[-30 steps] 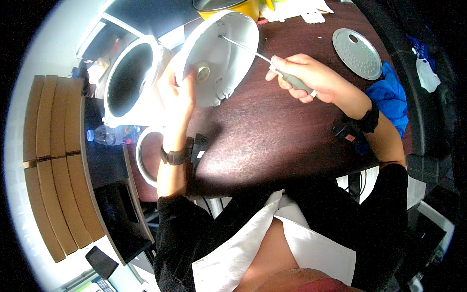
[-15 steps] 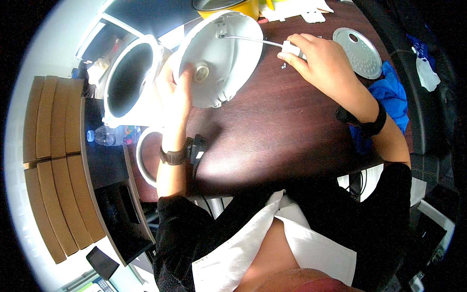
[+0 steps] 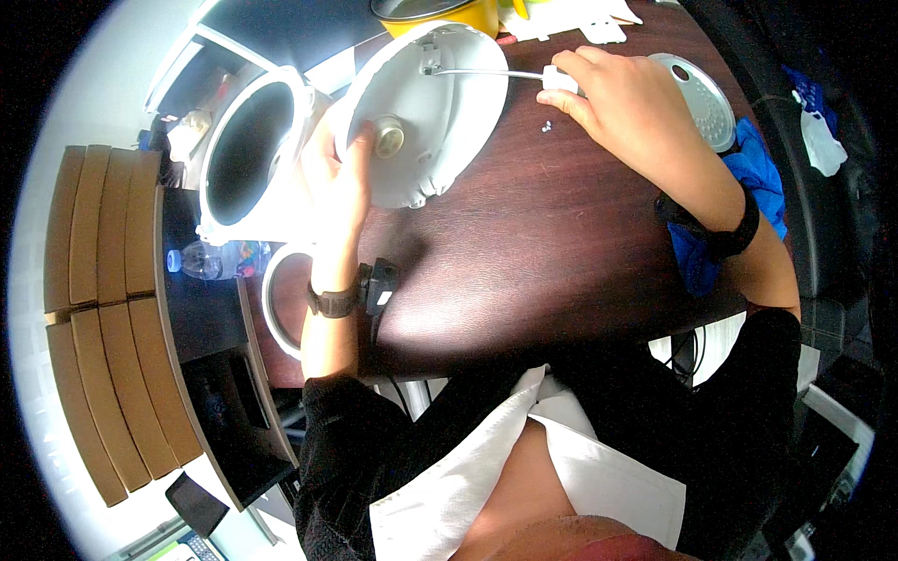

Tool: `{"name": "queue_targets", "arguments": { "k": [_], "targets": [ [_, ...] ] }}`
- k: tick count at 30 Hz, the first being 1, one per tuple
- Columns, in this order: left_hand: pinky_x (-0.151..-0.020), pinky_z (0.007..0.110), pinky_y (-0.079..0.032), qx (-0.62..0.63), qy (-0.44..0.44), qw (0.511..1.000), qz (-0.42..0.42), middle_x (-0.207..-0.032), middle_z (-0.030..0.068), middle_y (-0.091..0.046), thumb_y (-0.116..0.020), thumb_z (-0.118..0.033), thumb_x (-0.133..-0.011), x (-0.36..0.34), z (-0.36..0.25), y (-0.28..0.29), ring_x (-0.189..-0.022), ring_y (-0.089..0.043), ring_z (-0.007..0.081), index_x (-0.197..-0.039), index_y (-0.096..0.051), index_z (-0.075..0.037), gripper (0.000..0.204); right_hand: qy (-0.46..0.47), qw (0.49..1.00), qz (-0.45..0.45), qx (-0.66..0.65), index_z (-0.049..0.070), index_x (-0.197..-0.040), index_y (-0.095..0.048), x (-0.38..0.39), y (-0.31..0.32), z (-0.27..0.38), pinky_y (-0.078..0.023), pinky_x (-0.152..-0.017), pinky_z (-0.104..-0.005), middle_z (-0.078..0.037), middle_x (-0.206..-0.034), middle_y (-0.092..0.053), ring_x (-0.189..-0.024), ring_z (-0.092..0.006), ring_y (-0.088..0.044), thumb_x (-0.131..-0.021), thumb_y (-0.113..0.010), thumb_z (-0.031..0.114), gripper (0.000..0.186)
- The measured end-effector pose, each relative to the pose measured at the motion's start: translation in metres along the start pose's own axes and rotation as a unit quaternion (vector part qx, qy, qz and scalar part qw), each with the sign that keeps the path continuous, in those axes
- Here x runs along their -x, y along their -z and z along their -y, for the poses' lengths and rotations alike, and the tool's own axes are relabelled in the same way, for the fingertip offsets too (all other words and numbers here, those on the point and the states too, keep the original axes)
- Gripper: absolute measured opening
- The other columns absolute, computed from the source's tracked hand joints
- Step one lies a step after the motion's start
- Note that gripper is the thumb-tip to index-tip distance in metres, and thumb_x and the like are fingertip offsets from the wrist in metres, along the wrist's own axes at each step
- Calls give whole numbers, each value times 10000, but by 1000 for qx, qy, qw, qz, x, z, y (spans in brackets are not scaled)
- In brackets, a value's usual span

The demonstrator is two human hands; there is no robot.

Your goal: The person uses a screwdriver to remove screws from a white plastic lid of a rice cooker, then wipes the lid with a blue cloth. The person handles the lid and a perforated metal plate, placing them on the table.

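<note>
My left hand [image 3: 339, 182] grips the near left rim of a round white appliance lid [image 3: 458, 122], tilted up on edge with its hollow inside facing right. A round pale fitting [image 3: 388, 138] sits inside the lid near my fingers. Closed round the white handle of a screwdriver [image 3: 500, 73], my right hand [image 3: 622, 98] is to the right of the lid. The metal shaft runs left, its tip at a small bracket [image 3: 430, 61] near the lid's upper edge; whether it sits in a screw is too small to tell. Small screws [image 3: 547, 126] lie below the handle.
A white round appliance body [image 3: 297, 103] with a dark inside stands left. A perforated metal disc [image 3: 706, 107] and blue cloth [image 3: 756, 178] lie right. A yellow pot [image 3: 477, 17] is at the back, a pale ring [image 3: 271, 309] and plastic bottle [image 3: 210, 261] near left.
My right hand has turned and shifted slightly up and right round the screwdriver handle, its forearm swinging right. My left hand and the lid have hardly moved.
</note>
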State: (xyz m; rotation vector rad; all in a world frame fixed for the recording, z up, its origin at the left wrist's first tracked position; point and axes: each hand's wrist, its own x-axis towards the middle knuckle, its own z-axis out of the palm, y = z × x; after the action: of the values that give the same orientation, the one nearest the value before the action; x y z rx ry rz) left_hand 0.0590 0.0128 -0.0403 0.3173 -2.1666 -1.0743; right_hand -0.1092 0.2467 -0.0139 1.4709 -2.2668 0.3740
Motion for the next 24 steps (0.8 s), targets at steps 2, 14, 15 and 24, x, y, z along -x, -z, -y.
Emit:
{"name": "queue_targets", "arguments": {
  "k": [2,14,15,24],
  "targets": [
    [-801,288,-457,-2,-2,1000,5,-937,84,-650,-561,-71,-848,0,0,0,-868,-590,148,-1090,-617,13,263,4,999,11,31,56,-965,-614,-4,9,3,-500,-604,-363,-102,-825,-632,-699,-282,-632,-841,-621,340,310],
    [-758,287,-474,-32,-38,999,9,-907,104,-658,-547,-51,-827,4,1,-2,-826,-605,151,-1116,-606,10,301,20,1000,-9,6,50,-866,-626,-7,16,10,-503,-594,-374,-123,-722,-624,-672,-290,-636,-832,-622,354,306],
    [-756,286,-475,-32,-37,999,10,-905,106,-658,-547,-49,-825,5,1,-2,-825,-606,150,-1117,-604,11,303,24,999,-20,-21,47,-825,-627,-4,7,4,-500,-579,-393,-130,-683,-624,-649,-301,-633,-832,-621,363,316],
    [-777,292,-478,-43,-43,998,4,-923,123,-663,-544,-51,-827,3,-2,-1,-842,-611,159,-1135,-601,11,319,-166,874,216,-402,35,-862,-632,1,-28,-7,-353,-398,-251,-12,-598,-524,-440,-87,-481,-929,-529,379,365]
  ]
}}
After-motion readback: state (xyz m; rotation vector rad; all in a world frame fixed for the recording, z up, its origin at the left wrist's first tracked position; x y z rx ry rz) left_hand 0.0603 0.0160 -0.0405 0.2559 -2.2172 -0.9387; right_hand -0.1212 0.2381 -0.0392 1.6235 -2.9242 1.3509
